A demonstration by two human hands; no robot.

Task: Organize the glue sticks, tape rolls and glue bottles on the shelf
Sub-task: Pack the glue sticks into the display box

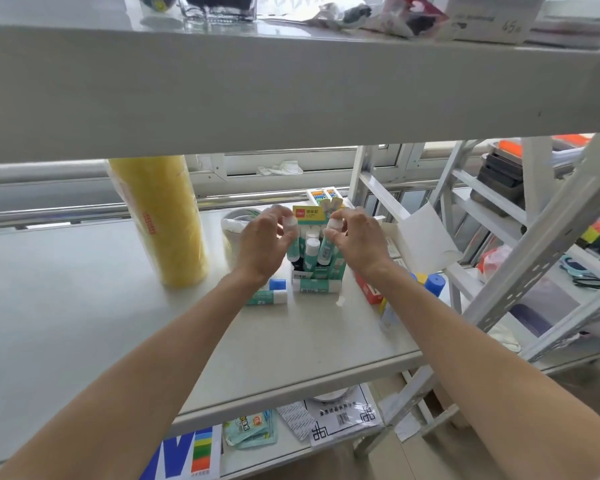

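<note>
I have my left hand (262,242) and right hand (355,237) each pinching a light, stiff glue stick (293,237) by its slick cap, above the display box (317,271) mid-shelf.

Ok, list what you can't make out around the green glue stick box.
Head view only:
- Green cardboard display box: how many sticks it holds, hidden by both hands.
- Blue-capped glue bottles: bodies hidden by the right forearm.
- Yellow tape roll stack: top cut off by the upper shelf.

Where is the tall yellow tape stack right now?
In the head view, the yellow tape stack stands upright on the middle shelf, left of the glue stick box and both hands.
</note>
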